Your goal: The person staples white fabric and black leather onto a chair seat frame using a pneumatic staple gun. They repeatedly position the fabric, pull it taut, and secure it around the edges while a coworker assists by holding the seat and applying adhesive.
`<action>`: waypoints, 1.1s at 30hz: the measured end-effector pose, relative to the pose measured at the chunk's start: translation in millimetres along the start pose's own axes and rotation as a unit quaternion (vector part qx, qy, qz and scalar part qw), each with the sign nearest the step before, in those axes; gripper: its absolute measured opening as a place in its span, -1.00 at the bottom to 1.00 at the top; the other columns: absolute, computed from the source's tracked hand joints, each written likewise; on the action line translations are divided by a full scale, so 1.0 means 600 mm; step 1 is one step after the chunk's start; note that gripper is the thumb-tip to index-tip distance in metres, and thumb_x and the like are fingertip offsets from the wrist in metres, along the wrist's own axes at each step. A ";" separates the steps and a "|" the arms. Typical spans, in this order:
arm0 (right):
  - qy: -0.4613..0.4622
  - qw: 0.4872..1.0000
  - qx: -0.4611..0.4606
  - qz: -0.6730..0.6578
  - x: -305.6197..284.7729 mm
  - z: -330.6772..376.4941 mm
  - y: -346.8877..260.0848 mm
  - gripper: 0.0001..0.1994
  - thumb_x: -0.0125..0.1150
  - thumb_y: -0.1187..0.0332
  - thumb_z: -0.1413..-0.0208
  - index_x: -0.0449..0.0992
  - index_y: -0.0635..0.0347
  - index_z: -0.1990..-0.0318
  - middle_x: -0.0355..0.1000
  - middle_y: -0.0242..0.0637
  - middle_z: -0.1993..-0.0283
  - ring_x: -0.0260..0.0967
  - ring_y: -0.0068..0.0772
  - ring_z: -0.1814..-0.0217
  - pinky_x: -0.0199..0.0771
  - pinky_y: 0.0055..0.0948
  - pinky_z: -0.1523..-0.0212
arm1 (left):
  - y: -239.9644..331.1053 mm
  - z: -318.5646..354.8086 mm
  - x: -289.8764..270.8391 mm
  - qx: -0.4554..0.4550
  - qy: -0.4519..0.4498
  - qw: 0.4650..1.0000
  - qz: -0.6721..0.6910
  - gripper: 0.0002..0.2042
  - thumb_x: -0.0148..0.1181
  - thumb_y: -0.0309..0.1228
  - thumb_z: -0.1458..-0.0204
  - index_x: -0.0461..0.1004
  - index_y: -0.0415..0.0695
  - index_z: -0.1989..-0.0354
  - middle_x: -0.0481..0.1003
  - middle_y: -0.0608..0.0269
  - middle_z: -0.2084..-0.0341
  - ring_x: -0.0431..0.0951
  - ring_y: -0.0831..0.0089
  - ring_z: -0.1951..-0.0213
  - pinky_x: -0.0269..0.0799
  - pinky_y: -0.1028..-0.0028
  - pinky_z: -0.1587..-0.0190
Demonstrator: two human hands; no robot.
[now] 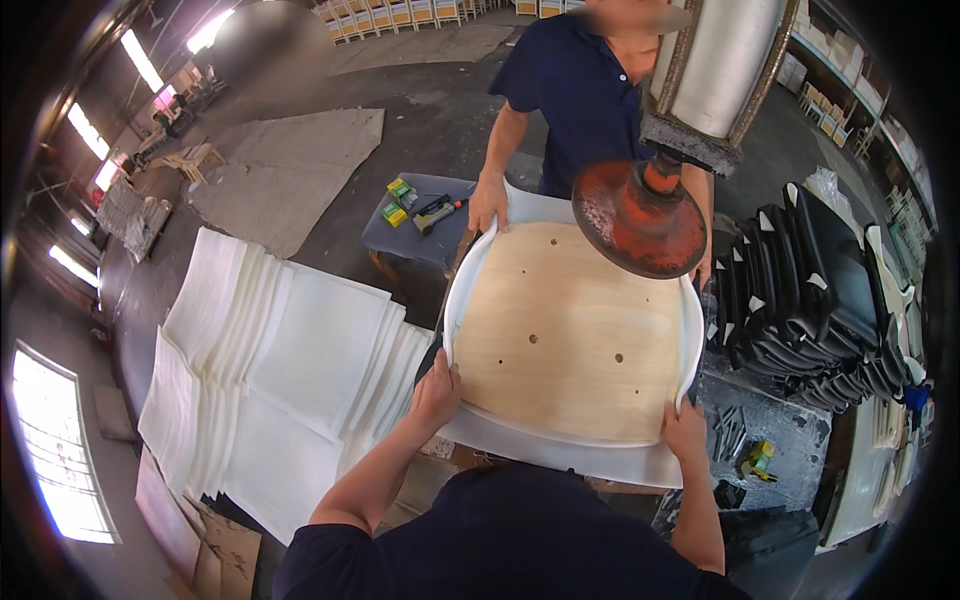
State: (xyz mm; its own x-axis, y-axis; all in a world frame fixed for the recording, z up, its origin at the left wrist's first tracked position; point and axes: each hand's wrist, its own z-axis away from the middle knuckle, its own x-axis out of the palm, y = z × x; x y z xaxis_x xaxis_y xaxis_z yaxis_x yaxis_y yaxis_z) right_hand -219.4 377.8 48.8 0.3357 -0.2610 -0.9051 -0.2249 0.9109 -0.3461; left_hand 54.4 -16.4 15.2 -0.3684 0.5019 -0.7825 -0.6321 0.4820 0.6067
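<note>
A wooden seat board (570, 310) with several small holes lies flat in front of me, with a white padded cover (690, 345) turned up around its rim. At the near left corner my left hand (437, 395) is closed on the cover's edge. My right hand (685, 432) grips the cover at the near right corner. More of the white sheet spreads flat toward me below the board. Over the board's far right part hangs a red round press plate (640, 220) on a thick metal cylinder (715, 70); whether it touches the board cannot be told.
Opposite me a co-worker in a dark blue shirt (565, 80) holds the cover's far side with one hand (489, 202). Stacked white sheets (290, 350) stand left. Black covers (810, 290) pile up right, above a bench (800, 420) with tools. A stool (400, 235) carries small boxes.
</note>
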 end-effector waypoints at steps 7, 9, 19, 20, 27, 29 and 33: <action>0.001 0.994 0.007 -0.110 0.025 -0.020 0.042 -0.45 0.15 -0.01 -0.49 0.58 0.33 -0.30 0.58 0.38 -0.01 0.55 0.50 -0.15 0.53 0.15 -0.20 | -0.012 0.015 -0.002 0.031 0.083 0.996 0.009 -0.54 0.04 -0.27 -0.46 0.37 -0.45 -0.31 0.61 -0.47 0.03 0.64 -0.38 -0.02 0.53 -0.17 -0.11; 0.037 0.983 0.083 -0.159 0.015 -0.040 0.087 -0.47 0.15 0.00 -0.50 0.62 0.36 -0.24 0.63 0.29 0.03 0.59 0.41 -0.11 0.55 0.09 -0.16 | -0.008 0.011 0.005 0.071 0.140 0.987 0.012 -0.60 0.08 -0.25 -0.45 0.51 -0.37 -0.22 0.64 -0.40 0.06 0.66 -0.33 0.02 0.56 -0.13 -0.08; -0.079 0.801 0.167 -0.569 0.016 -0.070 0.106 -0.64 0.35 0.31 -0.36 0.62 0.36 -0.18 0.68 -0.23 0.17 0.66 -0.37 0.22 0.66 -0.32 0.24 | -0.106 -0.097 -0.088 -0.096 -0.041 0.962 0.252 -0.73 0.35 -0.43 -0.21 0.69 -0.28 -0.03 0.73 0.11 0.22 0.70 0.33 0.20 0.61 0.31 0.07; -0.082 0.799 0.165 -0.573 0.013 -0.070 0.112 -0.63 0.37 0.32 -0.35 0.61 0.37 -0.18 0.68 -0.21 0.16 0.66 -0.35 0.25 0.66 -0.32 0.27 | -0.105 -0.111 -0.086 -0.115 -0.078 0.950 0.278 -0.73 0.35 -0.45 -0.20 0.68 -0.29 -0.04 0.73 0.14 0.23 0.69 0.39 0.20 0.60 0.33 0.07; -0.102 0.817 0.163 -0.544 0.025 -0.079 0.095 -0.60 0.40 0.38 -0.28 0.60 0.40 -0.21 0.70 -0.13 0.07 0.69 -0.30 0.18 0.69 -0.28 0.22 | -0.089 -0.149 -0.086 -0.061 -0.090 0.993 0.056 -0.73 0.30 -0.32 -0.19 0.71 -0.35 0.26 0.66 0.04 0.49 0.70 0.30 0.35 0.57 0.23 0.27; -0.129 0.825 0.168 -0.524 0.035 -0.092 0.086 -0.52 0.43 0.38 -0.24 0.56 0.39 -0.28 0.69 -0.09 0.00 0.70 -0.24 0.09 0.71 -0.22 0.13 | -0.082 -0.145 -0.098 -0.051 -0.113 0.992 -0.032 -0.63 0.23 -0.23 -0.23 0.68 -0.37 0.38 0.61 -0.03 0.59 0.69 0.21 0.47 0.55 0.17 0.37; -0.080 0.854 0.229 -0.461 0.021 -0.108 0.162 -0.36 0.52 0.38 -0.15 0.49 0.35 -0.39 0.66 -0.03 -0.14 0.70 -0.17 -0.03 0.73 -0.11 0.04 | -0.038 -0.156 -0.059 -0.086 -0.168 0.982 0.022 -0.57 0.20 -0.19 -0.29 0.65 -0.36 0.45 0.57 0.02 0.66 0.61 0.25 0.63 0.47 0.20 0.52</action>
State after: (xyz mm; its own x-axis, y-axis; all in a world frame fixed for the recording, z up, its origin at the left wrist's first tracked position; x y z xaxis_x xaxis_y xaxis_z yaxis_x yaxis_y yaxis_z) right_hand -296.4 442.1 -12.1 0.3061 -0.9208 -0.2418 0.5715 0.3808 -0.7269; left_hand 18.2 -112.0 15.9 -0.1696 0.7422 -0.6483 -0.7369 0.3413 0.5835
